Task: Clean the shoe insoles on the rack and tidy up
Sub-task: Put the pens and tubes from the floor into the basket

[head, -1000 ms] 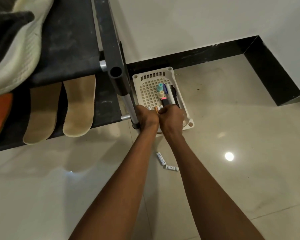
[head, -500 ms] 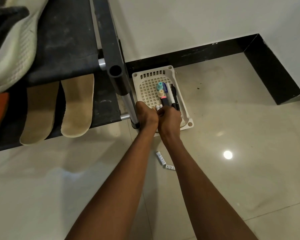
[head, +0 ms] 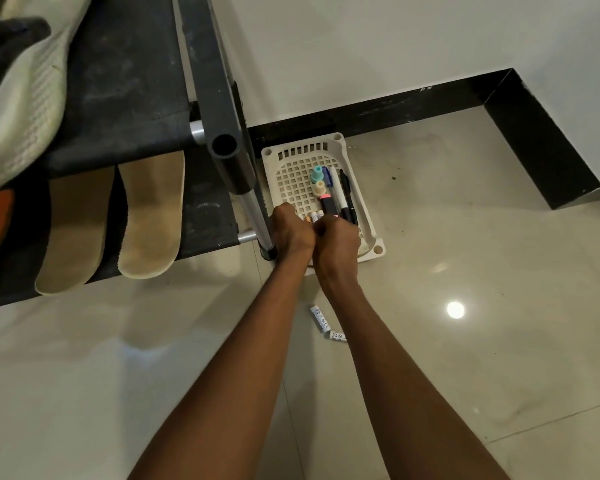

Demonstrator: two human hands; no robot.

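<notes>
Two hands: my left hand [head: 291, 230] and right hand [head: 336, 240] stay curled together in basket [head: 369, 216]; contents hidden.
Change: barely any; floor batteries [head: 321, 318] remain.

Two bare forearms without sleeves, left hand [head: 291, 233] and right hand [head: 336, 242] ungloved, no rings visible near fingers, no watch or band at wrists
</notes>
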